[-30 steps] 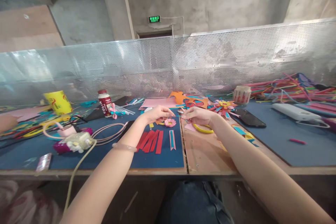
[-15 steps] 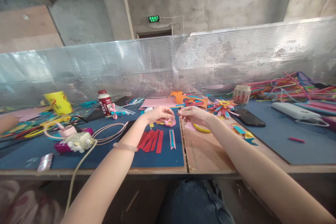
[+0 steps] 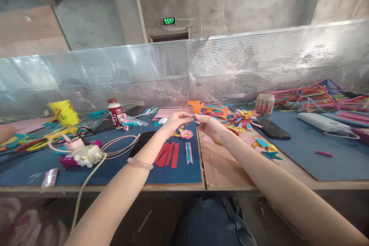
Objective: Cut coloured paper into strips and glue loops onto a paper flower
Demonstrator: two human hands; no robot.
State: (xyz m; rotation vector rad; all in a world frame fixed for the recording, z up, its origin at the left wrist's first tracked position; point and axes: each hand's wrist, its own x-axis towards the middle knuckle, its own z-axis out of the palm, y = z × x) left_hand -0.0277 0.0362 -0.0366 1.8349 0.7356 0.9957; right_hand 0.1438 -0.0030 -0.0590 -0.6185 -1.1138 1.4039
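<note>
My left hand (image 3: pixel 176 120) and my right hand (image 3: pixel 208 125) meet above the middle of the table, fingertips pinched together on a small object I cannot make out. Just below them a small pink paper flower (image 3: pixel 186 134) lies on the blue mat (image 3: pixel 115 169). Red paper strips (image 3: pixel 167 153) and a pink-and-blue strip (image 3: pixel 188 153) lie nearer to me on the mat. A yellow ring under my right wrist is mostly hidden.
A bottle (image 3: pixel 115 112), yellow cup (image 3: pixel 63 112), pink cable loop (image 3: pixel 118 145) and white charger (image 3: pixel 85 154) sit at left. A phone (image 3: pixel 272 128), tape roll (image 3: pixel 265 103), multicoloured paper flower (image 3: pixel 245 117) and piled strips (image 3: pixel 319 96) are at right. A perforated metal screen (image 3: pixel 201 69) closes the back.
Both hands have lifted off the mat and come together, fingertips now touching above the pink flower. My right hand left the yellow ring and moved left.
</note>
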